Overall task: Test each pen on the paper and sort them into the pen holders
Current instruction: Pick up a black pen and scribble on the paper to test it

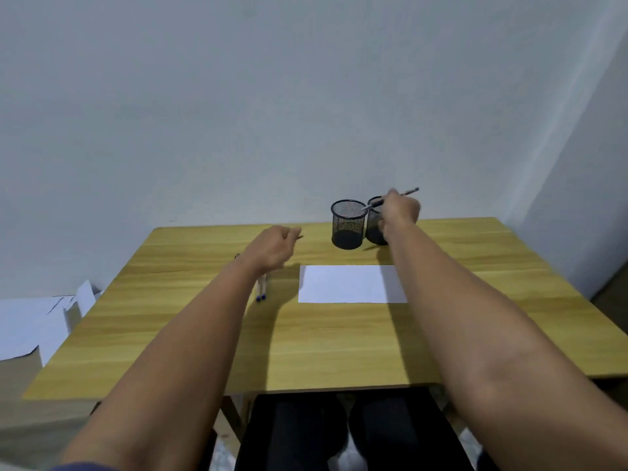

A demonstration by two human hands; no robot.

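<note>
Two black mesh pen holders stand side by side at the back of the wooden table (339,345): the left holder (349,224) and the right holder (374,226), partly hidden by my right hand. My right hand (401,207) grips a pen (409,191) tilted over the holders, its lower end above the left holder's rim. A white sheet of paper (350,283) lies in front of the holders. My left hand (273,248) hovers left of the paper with fingers curled, and a thin dark tip shows past its fingers. Two pens with blue ends (261,289) lie under my left wrist.
A grey wall rises just behind the table's back edge. White paper and cardboard (37,321) lie on the floor to the left. My legs (343,433) show under the table's near edge.
</note>
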